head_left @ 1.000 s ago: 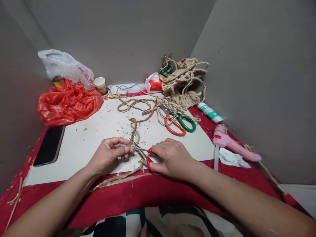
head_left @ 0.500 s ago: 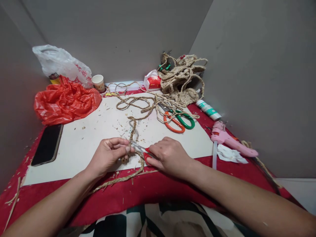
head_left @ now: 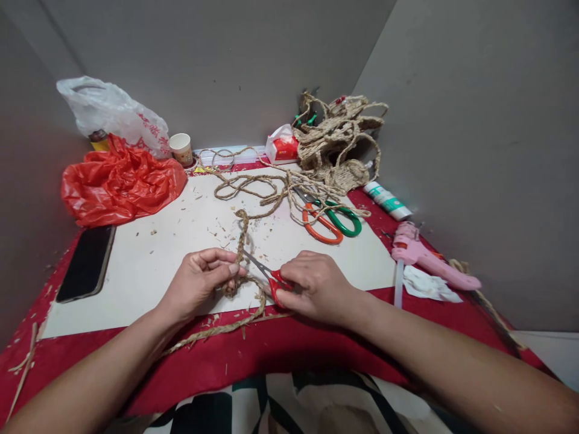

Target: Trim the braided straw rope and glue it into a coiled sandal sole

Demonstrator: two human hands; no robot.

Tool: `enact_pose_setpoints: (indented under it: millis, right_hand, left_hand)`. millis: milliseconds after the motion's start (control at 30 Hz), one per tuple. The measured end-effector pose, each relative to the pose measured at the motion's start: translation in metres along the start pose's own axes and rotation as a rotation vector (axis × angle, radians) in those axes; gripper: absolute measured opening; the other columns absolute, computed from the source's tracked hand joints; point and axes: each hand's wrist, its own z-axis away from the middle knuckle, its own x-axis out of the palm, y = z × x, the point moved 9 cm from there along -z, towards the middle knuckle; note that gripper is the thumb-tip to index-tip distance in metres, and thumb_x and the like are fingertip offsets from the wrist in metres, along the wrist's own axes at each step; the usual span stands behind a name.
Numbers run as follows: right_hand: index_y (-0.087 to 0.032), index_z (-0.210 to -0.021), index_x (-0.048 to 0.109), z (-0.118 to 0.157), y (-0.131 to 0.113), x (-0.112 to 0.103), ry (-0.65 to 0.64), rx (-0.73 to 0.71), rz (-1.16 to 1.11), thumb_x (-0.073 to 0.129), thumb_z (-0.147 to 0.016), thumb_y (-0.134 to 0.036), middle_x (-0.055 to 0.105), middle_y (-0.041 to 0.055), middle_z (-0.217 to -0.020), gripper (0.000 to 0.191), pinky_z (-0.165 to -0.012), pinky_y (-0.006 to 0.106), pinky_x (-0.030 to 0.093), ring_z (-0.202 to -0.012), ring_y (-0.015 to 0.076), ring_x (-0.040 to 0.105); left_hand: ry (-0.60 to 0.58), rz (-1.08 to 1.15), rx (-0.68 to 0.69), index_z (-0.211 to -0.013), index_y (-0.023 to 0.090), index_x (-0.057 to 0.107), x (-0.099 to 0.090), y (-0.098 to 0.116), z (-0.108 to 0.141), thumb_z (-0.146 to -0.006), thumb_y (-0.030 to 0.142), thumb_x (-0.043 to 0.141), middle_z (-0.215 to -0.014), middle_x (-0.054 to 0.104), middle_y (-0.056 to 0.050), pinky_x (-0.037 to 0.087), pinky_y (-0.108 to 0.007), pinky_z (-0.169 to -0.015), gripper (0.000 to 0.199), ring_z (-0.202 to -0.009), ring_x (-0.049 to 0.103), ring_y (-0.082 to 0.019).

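Between thumb and fingers, my left hand pinches a braided straw rope above the white board. The rope runs up the board from the fingers, and another stretch curves right and back below my left hand onto the red cloth. My right hand grips small scissors with red handles. Their blades point up and left, the tips beside the rope close to my left fingertips. Whether the blades touch the rope I cannot tell.
Large scissors with orange and green handles lie under loose rope. Behind are a heap of braided rope, tissues and a paper cup. A red bag and phone lie left, a pink glue gun right.
My right hand has drawn slightly right and the scissors' blades now point more steeply upward, showing more of the red handles. My left hand keeps its pinch on the rope. The view shifts slightly.
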Motion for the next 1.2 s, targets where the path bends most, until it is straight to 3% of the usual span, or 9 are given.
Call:
enact_pose_setpoints:
  millis: [233,467,800,967,1200]
  right_hand:
    - [-0.018,-0.067,0.061,0.000,0.007,0.004,-0.071,0.085,0.139,0.060,-0.080,-0.036,0.066,0.0022,-0.062,0.022,-0.064,0.030,0.031,-0.058,0.0155,0.056]
    - [-0.017,-0.069,0.063,0.001,0.004,0.007,-0.082,0.074,0.273,0.062,-0.081,-0.041,0.066,0.0041,-0.063,0.027,-0.066,0.032,0.029,-0.060,0.0180,0.057]
    - [-0.017,-0.072,0.064,0.002,0.004,0.012,-0.108,0.080,0.266,0.059,-0.084,-0.040,0.068,0.0044,-0.065,0.026,-0.067,0.032,0.029,-0.062,0.0179,0.057]
    - [-0.017,-0.071,0.063,0.001,0.001,0.013,-0.111,0.068,0.288,0.060,-0.083,-0.041,0.067,0.0047,-0.064,0.028,-0.067,0.032,0.028,-0.060,0.0179,0.057]
    - [-0.017,-0.064,0.061,0.002,-0.003,0.014,-0.118,0.018,0.246,0.059,-0.085,-0.037,0.064,0.0033,-0.057,0.029,-0.064,0.031,0.029,-0.055,0.0150,0.053]
  left_hand:
    - [0.007,-0.041,0.020,-0.085,0.014,0.071,-0.001,-0.001,-0.001,-0.066,0.024,0.083,-0.072,0.075,-0.006,0.045,-0.024,-0.053,0.024,-0.049,0.057,-0.009]
    - [0.021,-0.100,0.016,-0.081,0.013,0.070,0.002,0.000,0.000,-0.064,0.026,0.084,-0.069,0.074,-0.006,0.044,-0.022,-0.049,0.025,-0.047,0.056,-0.008]
    - [0.054,-0.053,0.010,-0.080,0.013,0.066,-0.001,0.001,0.001,-0.061,0.025,0.083,-0.065,0.072,-0.005,0.044,-0.023,-0.044,0.028,-0.041,0.055,-0.009]
    - [0.020,-0.102,-0.018,-0.078,0.013,0.066,0.003,-0.003,0.002,-0.063,0.026,0.083,-0.066,0.072,-0.005,0.045,-0.022,-0.045,0.026,-0.044,0.056,-0.009]
    - [0.045,-0.205,0.045,-0.078,0.013,0.068,0.004,0.002,0.004,-0.064,0.026,0.081,-0.063,0.070,-0.004,0.044,-0.022,-0.046,0.023,-0.043,0.054,-0.009]
